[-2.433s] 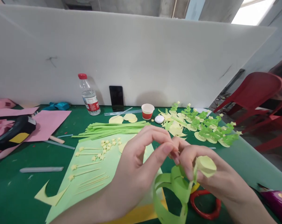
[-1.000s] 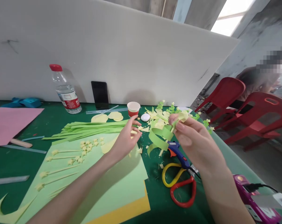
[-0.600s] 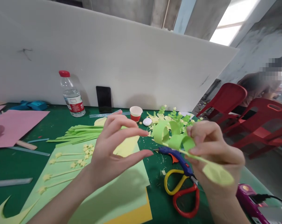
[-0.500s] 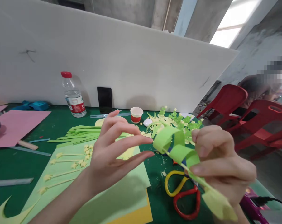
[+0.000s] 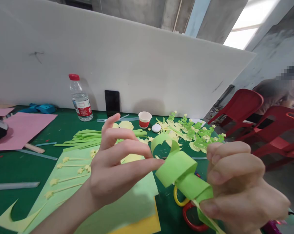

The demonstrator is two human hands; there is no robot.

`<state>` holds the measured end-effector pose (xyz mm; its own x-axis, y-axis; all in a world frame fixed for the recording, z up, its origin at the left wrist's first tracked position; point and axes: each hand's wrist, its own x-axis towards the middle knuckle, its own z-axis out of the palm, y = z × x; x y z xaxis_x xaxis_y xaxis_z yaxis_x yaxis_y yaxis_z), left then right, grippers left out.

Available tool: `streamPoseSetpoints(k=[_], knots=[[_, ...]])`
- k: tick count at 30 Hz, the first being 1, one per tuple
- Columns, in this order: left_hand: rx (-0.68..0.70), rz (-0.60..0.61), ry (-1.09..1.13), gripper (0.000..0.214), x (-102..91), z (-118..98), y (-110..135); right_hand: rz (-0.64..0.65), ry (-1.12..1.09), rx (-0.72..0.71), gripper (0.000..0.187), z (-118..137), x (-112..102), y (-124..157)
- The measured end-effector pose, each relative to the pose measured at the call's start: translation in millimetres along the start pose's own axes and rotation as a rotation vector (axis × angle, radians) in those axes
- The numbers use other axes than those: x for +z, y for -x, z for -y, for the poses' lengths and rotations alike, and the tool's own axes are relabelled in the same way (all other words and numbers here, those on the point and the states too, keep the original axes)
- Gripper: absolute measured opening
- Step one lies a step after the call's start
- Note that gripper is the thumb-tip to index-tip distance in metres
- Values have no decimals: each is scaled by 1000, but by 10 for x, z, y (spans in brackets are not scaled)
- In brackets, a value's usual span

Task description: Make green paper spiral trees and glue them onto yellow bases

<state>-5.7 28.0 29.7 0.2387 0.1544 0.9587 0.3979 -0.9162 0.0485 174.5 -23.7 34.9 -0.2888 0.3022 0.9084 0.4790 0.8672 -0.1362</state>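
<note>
A long green paper strip [image 5: 177,167] hangs in loose curls between my two hands, around a thin pale rolled paper stem. My right hand [image 5: 244,185] is closed on the strip and the stem, thumb pressing against curled fingers. At the other end, my left hand [image 5: 120,159] pinches the edge of the strip between thumb and forefinger, its other fingers held apart. Below the strip lie scissors with yellow and red handles [image 5: 194,217], partly hidden. Under my left arm are light green paper sheets [image 5: 137,188], with star-tipped paper stems [image 5: 69,180] on top.
Green paper strips [image 5: 84,139] and finished curled pieces [image 5: 198,133] lie farther back. A water bottle [image 5: 81,102], a phone [image 5: 112,102] and a paper cup [image 5: 145,119] stand before a white board [image 5: 127,65]. Pink paper [image 5: 27,130] lies left; red chairs [image 5: 246,104] stand right.
My left thumb and forefinger have closed from apart onto the strip. My right hand has moved slightly right and down. The green strip has turned, with its curls now wider and nearer my left hand.
</note>
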Motion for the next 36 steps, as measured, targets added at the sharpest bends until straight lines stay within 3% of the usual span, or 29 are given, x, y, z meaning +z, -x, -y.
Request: streamPoseSetpoints(k=[3, 6, 10, 16, 23, 27, 33, 36], knots=[[13, -24, -18, 29, -1, -4, 11, -146, -78, -13, 18, 7, 42, -15], [12, -37, -30, 27, -12, 14, 27, -145, -127, 25, 20, -10, 38, -4], [58, -15, -14, 28, -35, 45, 36, -103, -409, 394, 12, -72, -7, 46], [21, -15, 3, 28, -22, 38, 59, 85, -1092, 898, 4, -106, 98, 27], [38, -17, 31, 26, -30, 41, 39, 120, -1346, 1169, 17, -50, 226, 86], [57, -32, 14, 25, -35, 62, 44, 141, -1542, 1230, 27, -70, 277, 247], [20, -85, -32, 24, -18, 55, 76, 151, -1860, 1158, 39, -60, 360, 412], [35, -107, -42, 25, -28, 59, 85, 108, -1917, 1184, 35, 3, 349, 389]])
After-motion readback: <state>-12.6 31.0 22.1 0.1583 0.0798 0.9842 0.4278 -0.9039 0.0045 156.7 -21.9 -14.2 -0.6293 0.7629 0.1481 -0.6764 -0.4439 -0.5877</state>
